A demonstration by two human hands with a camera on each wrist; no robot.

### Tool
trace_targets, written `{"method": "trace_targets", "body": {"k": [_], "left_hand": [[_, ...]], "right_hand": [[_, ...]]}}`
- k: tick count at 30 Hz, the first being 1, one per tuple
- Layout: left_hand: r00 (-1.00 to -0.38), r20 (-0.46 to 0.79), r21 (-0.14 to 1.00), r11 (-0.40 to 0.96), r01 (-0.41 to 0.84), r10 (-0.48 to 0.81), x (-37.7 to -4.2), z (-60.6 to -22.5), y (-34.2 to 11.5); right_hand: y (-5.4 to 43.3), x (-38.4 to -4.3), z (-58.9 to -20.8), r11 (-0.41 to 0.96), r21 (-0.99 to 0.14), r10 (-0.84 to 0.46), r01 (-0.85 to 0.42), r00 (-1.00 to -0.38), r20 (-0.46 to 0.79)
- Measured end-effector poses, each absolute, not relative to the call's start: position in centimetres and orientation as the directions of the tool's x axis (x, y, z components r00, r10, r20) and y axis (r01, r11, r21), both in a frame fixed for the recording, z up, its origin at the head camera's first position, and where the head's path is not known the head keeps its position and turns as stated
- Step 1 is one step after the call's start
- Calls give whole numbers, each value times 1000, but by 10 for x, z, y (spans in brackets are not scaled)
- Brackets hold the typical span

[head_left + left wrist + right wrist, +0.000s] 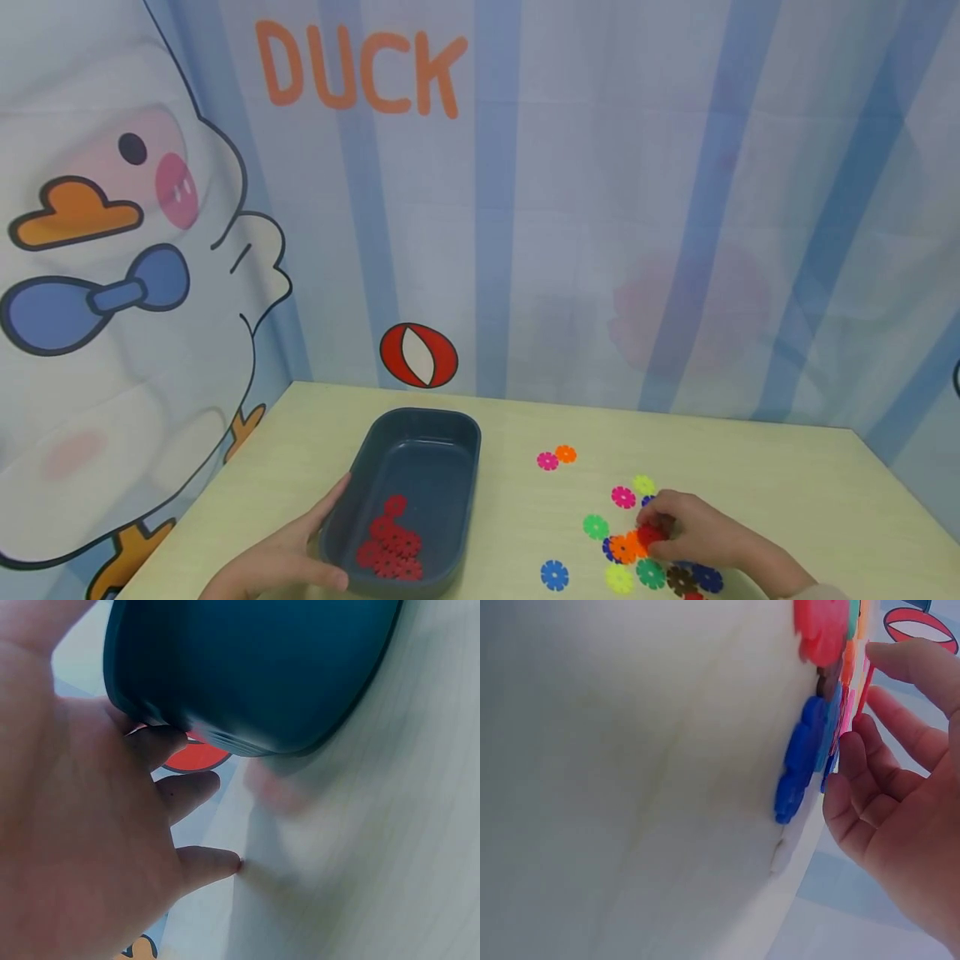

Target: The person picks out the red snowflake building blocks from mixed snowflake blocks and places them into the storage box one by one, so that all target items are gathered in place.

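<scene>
A dark blue-grey plastic tray (442, 467) stands on the table, with several red snowflake discs (390, 542) gathered at its near end. My left hand (281, 554) rests against the tray's left side, fingers extended and spread; the left wrist view shows its fingertips by the tray's outer wall. Between thumb and fingertips, my right hand (701, 529) pinches a red snowflake disc (649, 536). This disc appears edge-on in the right wrist view, above a loose cluster of mixed colours, including an orange disc (622, 549) and a dark green disc (650, 573).
Beyond the cluster lie a pink disc (547, 461) and an orange disc (566, 454). A blue disc (555, 575) lies between tray and cluster. Behind the pale table (510, 500) hangs a striped curtain (570, 208) printed with a duck.
</scene>
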State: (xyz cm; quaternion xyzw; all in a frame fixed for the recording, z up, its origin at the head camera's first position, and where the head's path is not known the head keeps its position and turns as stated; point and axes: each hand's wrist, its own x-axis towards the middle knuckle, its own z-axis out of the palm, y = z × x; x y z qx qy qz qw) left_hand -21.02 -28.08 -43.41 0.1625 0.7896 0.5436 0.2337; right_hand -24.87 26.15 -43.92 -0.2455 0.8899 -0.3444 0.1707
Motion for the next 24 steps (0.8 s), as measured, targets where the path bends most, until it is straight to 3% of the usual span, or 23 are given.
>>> {"method": "trace_targets", "body": {"k": [5,24], "left_hand": [[-839,-195,933,360,1,508,-210,-434,-282],[-853,-211,922,387,-11,477,-210,-435,-280]], "right_hand": [[254,-252,-437,669,-652,-551,-357,-827,-113],[186,-267,-394,574,-598,-680,-560,-733,33]]}}
